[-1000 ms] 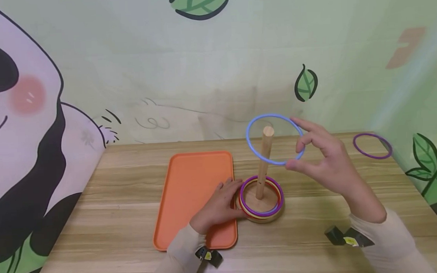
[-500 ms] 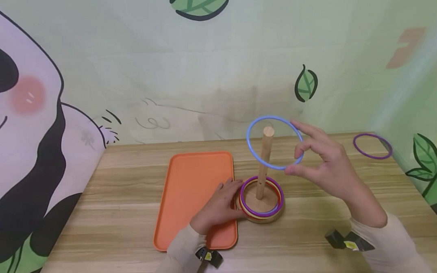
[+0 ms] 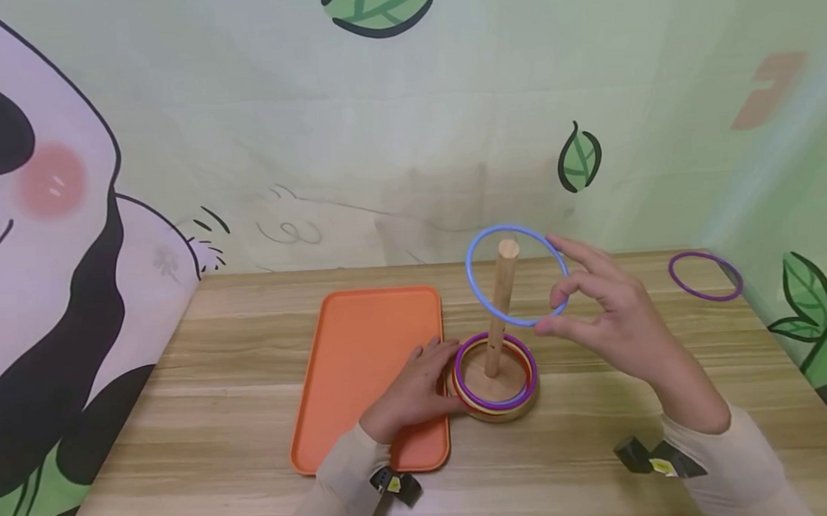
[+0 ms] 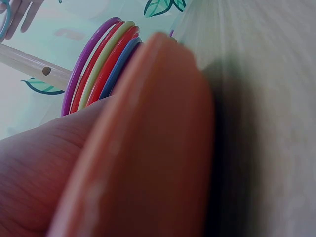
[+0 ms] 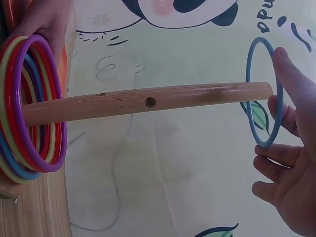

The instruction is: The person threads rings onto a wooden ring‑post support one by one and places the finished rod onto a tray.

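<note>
My right hand [image 3: 610, 315] pinches a thin blue ring [image 3: 469, 271] between thumb and fingers, tilted around the top of a wooden post [image 3: 505, 285]. In the right wrist view the post's tip [image 5: 266, 90] pokes through this ring. Several coloured rings are stacked on the round wooden base [image 3: 484, 382], with a purple ring [image 4: 77, 64] uppermost and red, yellow and blue ones below. My left hand [image 3: 412, 393] lies across the tray's right edge, thumb and fingers spread against the left side of the base. Its fingertips are partly hidden by the stack.
An orange tray [image 3: 361, 337] lies left of the post, under my left hand. A loose purple ring [image 3: 706, 299] lies at the table's back right corner. Behind the wooden table [image 3: 220, 420] stands a wall cloth with a panda [image 3: 46, 251] and leaves.
My right hand has lowered slightly and shifted left, bringing the blue ring down a little around the top of the post. My left hand and the stack stay put.
</note>
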`<state>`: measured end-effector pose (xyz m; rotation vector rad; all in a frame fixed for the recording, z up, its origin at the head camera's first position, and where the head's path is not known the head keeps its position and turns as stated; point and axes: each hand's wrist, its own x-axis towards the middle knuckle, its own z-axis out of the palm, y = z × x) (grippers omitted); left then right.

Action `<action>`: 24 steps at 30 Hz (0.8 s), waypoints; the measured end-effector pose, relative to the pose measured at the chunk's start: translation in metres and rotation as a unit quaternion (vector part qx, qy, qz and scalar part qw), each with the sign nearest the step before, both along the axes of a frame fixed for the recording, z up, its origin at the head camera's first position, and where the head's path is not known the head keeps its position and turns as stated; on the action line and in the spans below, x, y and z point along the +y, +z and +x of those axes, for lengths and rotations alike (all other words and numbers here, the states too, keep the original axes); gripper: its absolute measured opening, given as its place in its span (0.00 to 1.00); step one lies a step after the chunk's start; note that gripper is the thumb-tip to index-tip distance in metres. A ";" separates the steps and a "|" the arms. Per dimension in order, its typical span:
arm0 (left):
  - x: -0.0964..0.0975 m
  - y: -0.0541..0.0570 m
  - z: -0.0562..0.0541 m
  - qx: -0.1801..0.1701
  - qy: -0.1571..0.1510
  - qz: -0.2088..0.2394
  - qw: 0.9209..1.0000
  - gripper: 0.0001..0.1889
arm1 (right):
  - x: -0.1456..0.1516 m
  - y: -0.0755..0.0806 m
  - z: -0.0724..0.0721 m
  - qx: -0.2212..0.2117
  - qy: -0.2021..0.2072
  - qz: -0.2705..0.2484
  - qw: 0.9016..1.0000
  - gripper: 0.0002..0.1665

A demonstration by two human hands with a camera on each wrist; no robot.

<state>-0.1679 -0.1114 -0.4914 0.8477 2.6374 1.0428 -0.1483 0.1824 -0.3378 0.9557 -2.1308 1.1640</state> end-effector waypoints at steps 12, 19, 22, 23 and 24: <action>0.000 -0.002 -0.001 0.002 0.001 0.000 1.000 0.50 | 0.000 -0.004 0.001 -0.016 0.007 0.012 1.000 0.26; 0.000 0.001 0.000 0.003 -0.002 0.003 1.000 0.49 | -0.001 -0.006 0.003 -0.022 0.004 0.016 1.000 0.25; 0.000 0.001 0.000 0.003 -0.002 0.002 1.000 0.49 | -0.001 -0.007 0.003 -0.019 0.000 0.020 1.000 0.26; 0.000 0.001 -0.001 0.004 -0.002 0.001 1.000 0.49 | -0.001 -0.007 0.004 -0.018 -0.002 0.021 1.000 0.26; 0.000 0.001 -0.001 0.004 -0.002 0.000 1.000 0.49 | -0.001 -0.008 0.004 -0.018 -0.001 0.022 1.000 0.26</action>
